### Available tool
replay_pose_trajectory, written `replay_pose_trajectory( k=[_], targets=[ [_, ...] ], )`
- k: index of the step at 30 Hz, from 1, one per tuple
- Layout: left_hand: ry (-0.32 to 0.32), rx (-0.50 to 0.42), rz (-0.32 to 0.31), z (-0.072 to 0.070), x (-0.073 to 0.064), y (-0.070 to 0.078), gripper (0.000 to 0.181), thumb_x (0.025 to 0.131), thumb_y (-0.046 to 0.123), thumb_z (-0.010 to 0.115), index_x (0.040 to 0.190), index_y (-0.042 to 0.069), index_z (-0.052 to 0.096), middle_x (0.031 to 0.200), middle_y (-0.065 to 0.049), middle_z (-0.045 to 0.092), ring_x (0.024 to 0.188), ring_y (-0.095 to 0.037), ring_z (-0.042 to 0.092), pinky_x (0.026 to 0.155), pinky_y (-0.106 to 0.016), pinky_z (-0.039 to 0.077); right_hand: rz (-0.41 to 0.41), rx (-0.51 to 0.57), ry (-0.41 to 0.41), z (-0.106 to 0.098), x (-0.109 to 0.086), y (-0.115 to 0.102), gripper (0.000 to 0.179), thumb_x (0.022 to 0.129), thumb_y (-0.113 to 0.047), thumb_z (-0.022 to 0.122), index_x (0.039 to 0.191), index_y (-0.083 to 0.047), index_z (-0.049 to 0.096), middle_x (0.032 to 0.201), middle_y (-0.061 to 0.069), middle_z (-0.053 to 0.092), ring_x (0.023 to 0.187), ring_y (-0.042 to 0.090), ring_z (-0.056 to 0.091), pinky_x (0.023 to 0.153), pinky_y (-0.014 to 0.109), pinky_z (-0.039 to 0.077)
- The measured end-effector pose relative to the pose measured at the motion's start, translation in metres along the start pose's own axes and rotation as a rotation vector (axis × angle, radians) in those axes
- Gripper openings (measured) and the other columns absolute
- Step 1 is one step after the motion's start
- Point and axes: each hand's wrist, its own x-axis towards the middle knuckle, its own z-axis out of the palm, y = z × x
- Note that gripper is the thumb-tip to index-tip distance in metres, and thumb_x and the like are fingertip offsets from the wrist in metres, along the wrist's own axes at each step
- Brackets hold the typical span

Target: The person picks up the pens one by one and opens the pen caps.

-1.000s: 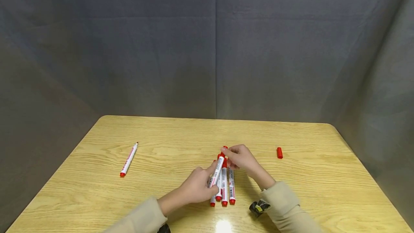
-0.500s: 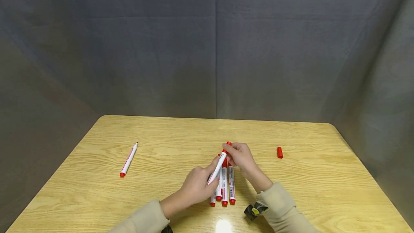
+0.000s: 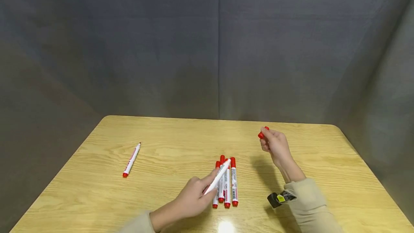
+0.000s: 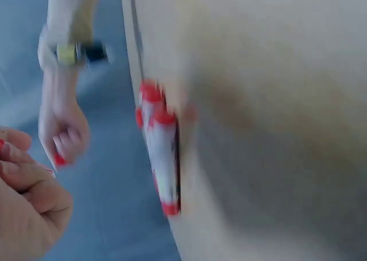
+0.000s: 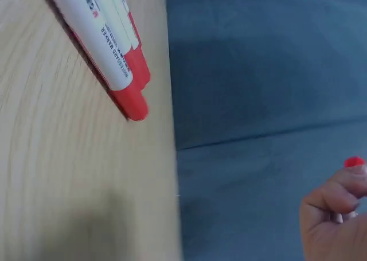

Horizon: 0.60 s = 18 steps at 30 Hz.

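Observation:
My left hand grips a whiteboard marker with its white tip end bare, slanting up over a row of markers. Under it, several capped red-and-white markers lie side by side on the table, partly covered by that hand and its marker. Raised to the right, my right hand pinches a red marker cap between thumb and fingers. In the right wrist view the cap pokes out above the fingertips. The left wrist view is blurred and shows only part of the left hand.
Another uncapped marker lies apart on the left of the wooden table, tip pointing away. Grey curtains hang behind the table and along both sides.
The red cap has come off the marker in the left hand. My right hand has carried it up and right, now covering where a loose cap lay. The left hand dropped slightly.

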Motion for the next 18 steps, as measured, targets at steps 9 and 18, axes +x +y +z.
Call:
replay_pose_trajectory(
  k=[9, 18],
  targets=[
    [0.043, -0.021, -0.077, -0.007, 0.002, -0.010, 0.054, 0.088, 0.011, 0.057, 0.136, -0.003, 0.037, 0.049, 0.013, 0.033, 0.037, 0.009, 0.025, 0.033, -0.013, 0.027, -0.033, -0.322, -0.109, -0.002, -0.012, -0.009, 0.030, 0.093, -0.024, 0.053, 0.074, 0.000, 0.055, 0.057, 0.002, 0.052, 0.049, 0.008, 0.045, 0.046, 0.020, 0.037],
    [0.137, 0.045, -0.093, -0.019, -0.003, -0.022, 0.051, 0.089, 0.011, 0.056, 0.136, -0.003, 0.039, 0.047, 0.013, 0.032, 0.038, 0.007, 0.026, 0.032, -0.014, 0.028, -0.011, -0.397, -0.161, -0.004, -0.017, -0.003, 0.033, 0.091, -0.024, 0.055, 0.076, 0.006, 0.055, 0.060, 0.004, 0.057, 0.049, 0.011, 0.051, 0.048, 0.023, 0.040]
  ],
)
